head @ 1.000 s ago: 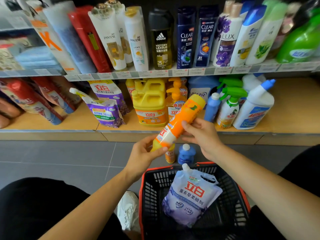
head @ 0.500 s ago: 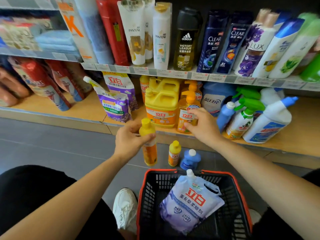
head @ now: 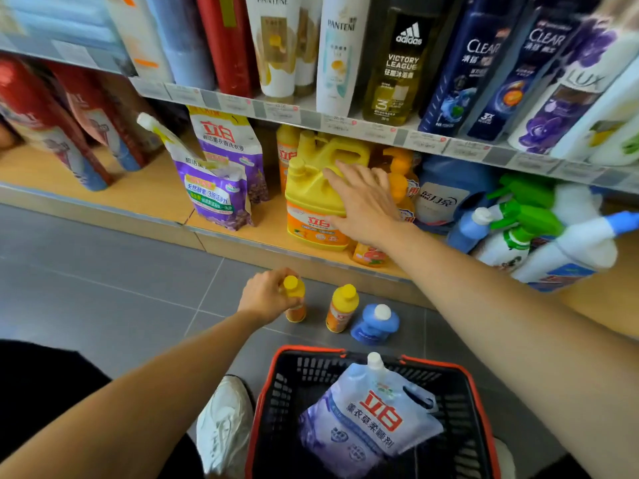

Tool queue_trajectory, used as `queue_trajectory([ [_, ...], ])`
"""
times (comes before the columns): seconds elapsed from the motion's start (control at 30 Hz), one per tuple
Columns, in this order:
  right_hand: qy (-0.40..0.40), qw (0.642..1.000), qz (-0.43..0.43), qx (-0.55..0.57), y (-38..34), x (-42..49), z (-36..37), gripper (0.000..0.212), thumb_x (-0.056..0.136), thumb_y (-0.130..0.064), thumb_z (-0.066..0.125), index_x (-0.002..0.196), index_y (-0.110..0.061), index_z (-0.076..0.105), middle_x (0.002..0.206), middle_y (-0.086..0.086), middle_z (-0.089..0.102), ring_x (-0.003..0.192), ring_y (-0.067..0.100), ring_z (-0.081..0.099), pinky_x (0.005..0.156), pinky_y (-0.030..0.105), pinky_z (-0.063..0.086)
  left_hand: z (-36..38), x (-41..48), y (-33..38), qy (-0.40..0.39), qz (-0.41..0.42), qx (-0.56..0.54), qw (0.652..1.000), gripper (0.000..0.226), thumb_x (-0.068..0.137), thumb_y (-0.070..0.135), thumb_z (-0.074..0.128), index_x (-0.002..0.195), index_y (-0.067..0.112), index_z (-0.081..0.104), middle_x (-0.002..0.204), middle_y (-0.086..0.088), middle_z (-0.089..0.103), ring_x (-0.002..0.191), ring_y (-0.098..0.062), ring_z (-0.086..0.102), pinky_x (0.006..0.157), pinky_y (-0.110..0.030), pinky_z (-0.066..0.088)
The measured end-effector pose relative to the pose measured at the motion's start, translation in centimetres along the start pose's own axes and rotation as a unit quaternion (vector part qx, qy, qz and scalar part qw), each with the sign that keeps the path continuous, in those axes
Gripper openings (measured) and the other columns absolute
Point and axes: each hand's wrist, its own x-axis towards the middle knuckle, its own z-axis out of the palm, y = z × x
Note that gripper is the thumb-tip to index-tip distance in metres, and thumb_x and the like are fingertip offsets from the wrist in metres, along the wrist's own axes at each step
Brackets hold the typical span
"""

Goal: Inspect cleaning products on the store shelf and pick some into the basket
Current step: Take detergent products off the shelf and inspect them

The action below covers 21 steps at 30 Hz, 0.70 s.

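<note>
Basket [head: 278, 401] holds 1 pouch [head: 366, 420] (left hand [head: 266, 296] grips bottle [head: 296, 311]).

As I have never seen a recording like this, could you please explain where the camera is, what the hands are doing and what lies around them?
There is no machine here. A person wears one wide-angle camera on the head, and it looks down at their own bare hands. The left hand grips an orange bottle upright, low over the floor. I cannot tell whether it touches the tiles. Beside it on the floor stand a second orange bottle and a blue bottle. The right hand, fingers straight, reaches onto a yellow jug on the bottom shelf. Nearest the person, a basket holds one pouch.
</note>
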Motion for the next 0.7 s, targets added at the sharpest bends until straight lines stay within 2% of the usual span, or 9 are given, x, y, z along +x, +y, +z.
queue_trajectory([
  [0.1, 0.033, 0.999, 0.023, -0.014, -0.7, 0.4, 1.2, 0.087, 0.082, -0.054, 0.069, 0.154, -0.033, 0.026, 0.158, 0.002, 0.030, 0.141, 0.030, 0.032, 0.110, 0.050, 0.023, 0.7, 0.4, -0.5, 0.001, -0.004, -0.020, 1.000, 0.047, 0.070, 0.047, 0.086, 0.111, 0.038, 0.065, 0.100, 0.003, 0.074, 0.096, -0.025, 0.067, 0.081, -0.039, 0.055],
  [0.23, 0.102, 0.994, 0.022, -0.021, -0.6, 0.1, 2.3, 0.083, 0.078, -0.055, 0.071, 0.151, -0.033, 0.035, 0.152, 0.001, 0.041, 0.132, 0.028, 0.041, 0.105, 0.046, 0.024, 0.7, 0.6, -1.3, -0.041, 0.002, -0.033, 0.999, 0.049, 0.073, 0.051, 0.082, 0.116, 0.039, 0.062, 0.108, 0.010, 0.070, 0.103, -0.018, 0.064, 0.087, -0.039, 0.054],
  [0.33, 0.134, 0.990, 0.031, -0.002, -0.5, 0.5, 2.6, 0.077, 0.078, -0.053, 0.072, 0.146, -0.035, 0.042, 0.147, -0.002, 0.047, 0.127, 0.026, 0.046, 0.102, 0.044, 0.025, -0.7, 0.4, -1.7, -0.079, 0.013, -0.066, 0.995, 0.061, 0.072, 0.067, 0.059, 0.127, 0.039, 0.060, 0.117, 0.011, 0.068, 0.109, -0.015, 0.062, 0.095, -0.038, 0.051],
  [0.4, 0.153, 0.987, 0.049, 0.012, -0.8, 0.8, 2.8, 0.070, 0.078, -0.054, 0.073, 0.141, -0.036, 0.048, 0.141, -0.004, 0.052, 0.122, 0.026, 0.048, 0.100, 0.043, 0.027, -2.0, 0.9, -1.3, -0.045, 0.019, -0.105, 0.993, 0.063, 0.079, 0.064, 0.049, 0.131, 0.031, 0.063, 0.119, 0.006, 0.070, 0.109, -0.014, 0.064, 0.097, -0.038, 0.051],
  [0.53, 0.168, 0.981, 0.095, 0.004, -1.6, 1.5, 2.9, 0.064, 0.078, -0.057, 0.073, 0.135, -0.036, 0.054, 0.128, 0.000, 0.057, 0.109, 0.028, 0.052, 0.096, 0.045, 0.030, -4.8, 5.0, 0.7, 0.096, 0.004, -0.181, 0.979, 0.025, 0.099, 0.034, 0.058, 0.115, 0.020, 0.072, 0.107, 0.002, 0.072, 0.098, -0.015, 0.064, 0.088, -0.032, 0.051],
  [0.6, 0.161, 0.981, 0.111, -0.009, -1.8, 1.7, 2.8, 0.064, 0.079, -0.061, 0.070, 0.136, -0.037, 0.054, 0.125, 0.003, 0.056, 0.107, 0.029, 0.052, 0.096, 0.045, 0.030, -6.1, 7.9, 2.0, 0.126, 0.011, -0.236, 0.963, 0.024, 0.100, 0.028, 0.059, 0.117, 0.017, 0.071, 0.106, 0.004, 0.069, 0.102, -0.014, 0.063, 0.091, -0.032, 0.051],
  [0.7, 0.160, 0.978, 0.128, -0.029, -1.9, 1.6, 2.9, 0.065, 0.080, -0.064, 0.068, 0.137, -0.037, 0.053, 0.121, 0.006, 0.055, 0.106, 0.029, 0.051, 0.094, 0.045, 0.029, -7.4, 11.8, 3.2, 0.124, 0.018, -0.332, 0.935, 0.036, 0.100, 0.031, 0.060, 0.134, 0.019, 0.062, 0.120, 0.007, 0.065, 0.109, -0.006, 0.059, 0.102, -0.030, 0.050],
])
